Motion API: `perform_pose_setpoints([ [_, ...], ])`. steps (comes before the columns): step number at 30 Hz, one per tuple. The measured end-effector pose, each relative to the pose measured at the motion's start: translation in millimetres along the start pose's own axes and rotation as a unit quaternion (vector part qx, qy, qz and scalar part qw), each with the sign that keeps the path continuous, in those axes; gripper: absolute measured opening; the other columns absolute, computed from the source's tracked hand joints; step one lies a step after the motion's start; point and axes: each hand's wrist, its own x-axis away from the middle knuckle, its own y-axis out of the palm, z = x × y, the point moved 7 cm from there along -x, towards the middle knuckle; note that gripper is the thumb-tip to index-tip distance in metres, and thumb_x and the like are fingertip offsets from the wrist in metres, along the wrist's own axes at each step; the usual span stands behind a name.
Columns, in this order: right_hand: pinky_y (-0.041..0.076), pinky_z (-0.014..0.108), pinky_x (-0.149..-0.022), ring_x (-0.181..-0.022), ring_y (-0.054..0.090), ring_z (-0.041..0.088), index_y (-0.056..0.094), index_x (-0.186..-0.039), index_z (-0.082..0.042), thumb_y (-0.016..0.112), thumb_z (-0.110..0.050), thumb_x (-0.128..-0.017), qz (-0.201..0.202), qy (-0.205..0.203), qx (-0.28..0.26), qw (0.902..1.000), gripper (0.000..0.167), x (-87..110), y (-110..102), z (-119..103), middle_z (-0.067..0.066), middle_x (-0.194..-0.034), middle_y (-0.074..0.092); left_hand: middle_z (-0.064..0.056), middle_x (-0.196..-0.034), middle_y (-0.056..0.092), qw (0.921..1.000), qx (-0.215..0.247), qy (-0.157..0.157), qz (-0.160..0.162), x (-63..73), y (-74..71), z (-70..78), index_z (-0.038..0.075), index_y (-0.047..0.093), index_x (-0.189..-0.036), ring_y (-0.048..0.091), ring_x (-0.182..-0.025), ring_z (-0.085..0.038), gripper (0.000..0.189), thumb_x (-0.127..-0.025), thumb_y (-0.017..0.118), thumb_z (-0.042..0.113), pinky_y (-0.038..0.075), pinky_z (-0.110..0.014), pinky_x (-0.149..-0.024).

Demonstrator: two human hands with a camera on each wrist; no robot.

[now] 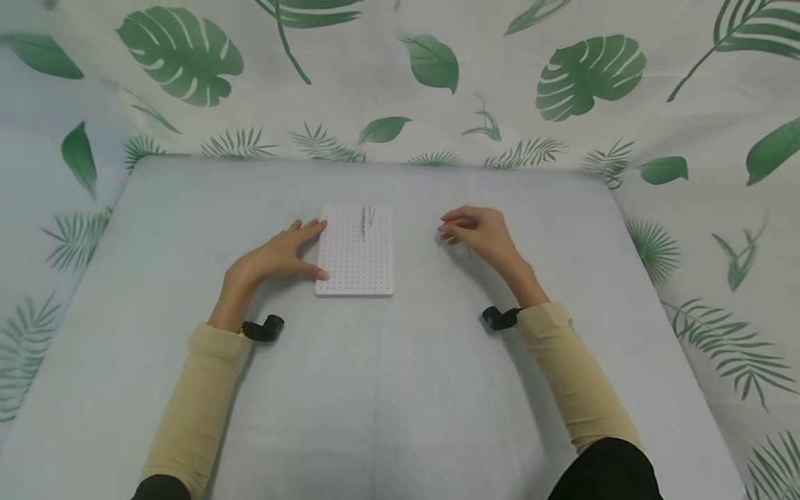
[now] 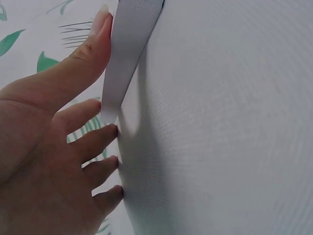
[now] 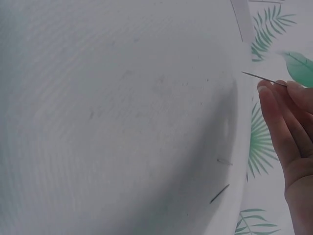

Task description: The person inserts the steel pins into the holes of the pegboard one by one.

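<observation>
A white board (image 1: 356,267) dotted with rows of small holes lies on the table. Several thin metal pins (image 1: 362,226) stand in it near its far end; the left wrist view also shows standing pins (image 2: 76,30). My left hand (image 1: 275,255) is at the board's left side, fingers spread, its thumb touching the near left corner and its index fingertip the edge farther back. Off to the right of the board, my right hand (image 1: 484,232) pinches a thin, pointed metal pin (image 3: 259,77) between thumb and fingers, tip sticking out.
In the right wrist view, a dark pin (image 3: 219,194) lies on the tabletop under the right hand, beside a small, pale looped shape (image 3: 224,161). The white table (image 1: 375,389) is backed by a leaf-patterned cloth (image 1: 500,69). Each wrist carries a black camera.
</observation>
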Motion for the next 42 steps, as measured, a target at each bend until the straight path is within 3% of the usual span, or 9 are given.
perform_pose_setpoints([
  [5,0.064,0.034,-0.076,-0.087,0.078,0.024,0.074,-0.113,0.002,0.074,-0.008,-0.094,-0.007,-0.019,-0.026,0.9995,0.021,-1.7,7,-3,0.019,-0.104,0.078,-0.01,-0.174,0.008,1.0,0.0,-0.001,0.004,3.1,1.0,-0.6,0.013,0.018,-0.166,-0.007,-0.16,-0.039,0.106,-0.086,0.084,0.033,0.001,-0.065,-0.126],
  [17,0.064,0.038,-0.08,-0.09,0.078,0.029,0.075,-0.112,0.0,0.076,-0.013,-0.093,-0.011,-0.018,-0.036,0.9991,0.023,-8.8,17,-11,0.017,-0.104,0.078,-0.01,-0.174,0.01,1.0,0.004,0.0,0.008,2.0,0.9,1.7,0.014,0.02,-0.166,-0.006,-0.16,-0.039,0.105,-0.085,0.085,0.031,0.001,-0.066,-0.126],
  [26,0.064,0.03,-0.077,-0.088,0.078,0.025,0.074,-0.111,0.001,0.077,-0.01,-0.093,-0.018,-0.03,-0.046,0.9983,0.021,-16.2,27,-23,0.015,-0.103,0.079,-0.01,-0.174,0.008,1.0,-0.003,-0.005,0.006,2.3,1.9,2.0,0.014,0.019,-0.166,-0.007,-0.16,-0.039,0.105,-0.086,0.084,0.033,0.002,-0.066,-0.126],
  [42,0.065,0.037,-0.077,-0.087,0.078,0.026,0.072,-0.103,-0.001,0.075,-0.006,-0.093,-0.013,-0.064,-0.077,0.9949,0.012,-29.6,48,-42,0.016,-0.099,0.079,-0.01,-0.174,0.008,1.0,-0.004,-0.001,0.007,1.5,1.5,1.1,0.014,0.019,-0.166,-0.006,-0.16,-0.039,0.104,-0.086,0.083,0.033,0.001,-0.066,-0.126],
])
